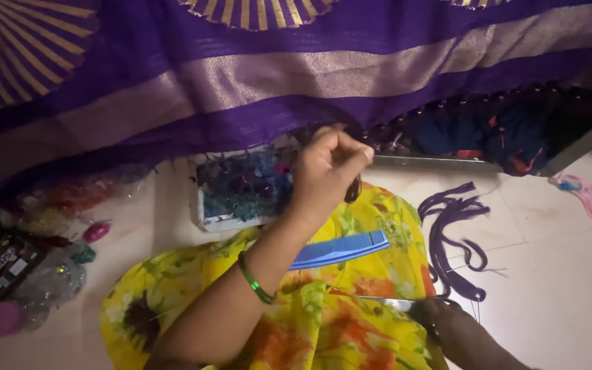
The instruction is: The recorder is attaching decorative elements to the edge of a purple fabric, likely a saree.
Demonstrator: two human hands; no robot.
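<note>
From the head view I see my left hand (pixel 327 168) raised to the lower edge of the purple cloth (pixel 241 89), fingers pinched together at the tips on something thin at the fringe of that edge — the thread itself is too fine for me to make out. A green bangle (pixel 255 281) sits on that wrist. The cloth, with its pale shiny band and gold-striped fan patterns, hangs across the whole top of the view, and dark blue and red tassels (pixel 488 130) line its hem toward the right edge. My right hand (pixel 440 318) is low, near the bottom edge of the view, dark and partly cut off; it is closed on a pair of scissors (pixel 388 303), whose bright blade lies over my lap. The lap is covered with yellow flowered fabric (pixel 351 322), and a blue comb (pixel 340 249) rests on it, just beside my left forearm. Behind the left hand, on the pale tiled floor (pixel 556 288), is a shallow tray (pixel 241 188) heaped with dark thread scraps. A bundle of purple threads (pixel 457 236) lies loose on the floor right of my lap — well apart from a pink and blue item (pixel 590 195) at the right edge. At the left edge sit shiny packets and pink oval pieces (pixel 1 318).
</note>
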